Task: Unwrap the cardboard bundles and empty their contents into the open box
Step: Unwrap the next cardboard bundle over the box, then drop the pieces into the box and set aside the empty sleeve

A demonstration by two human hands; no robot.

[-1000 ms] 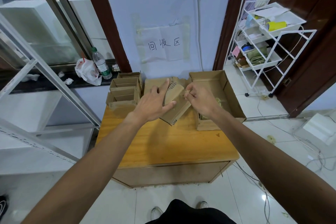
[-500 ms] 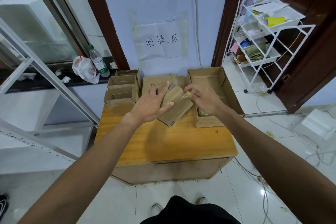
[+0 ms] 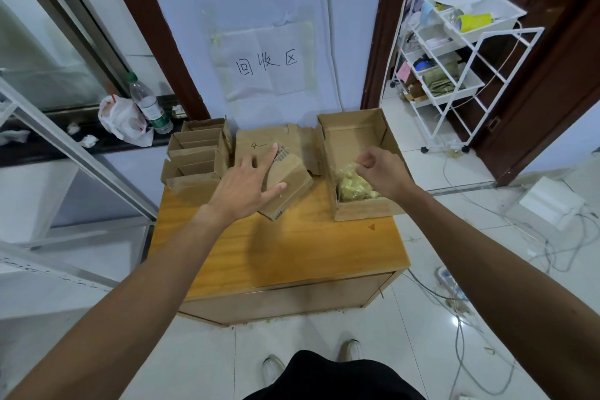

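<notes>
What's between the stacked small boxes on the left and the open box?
Head view: a folded cardboard bundle that the left hand rests on, with a flat torn cardboard sheet behind it.

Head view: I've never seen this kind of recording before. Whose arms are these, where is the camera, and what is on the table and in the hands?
There is no machine here. A person wears a wide-angle camera on the head, and it looks down at their own two arms. The left hand rests with spread fingers on a folded cardboard bundle on the wooden table. The right hand, fingers curled, hangs over the open box. It appears to pinch clear wrapping above the yellowish pieces lying in the box. Small open cardboard boxes stand at the table's far left.
</notes>
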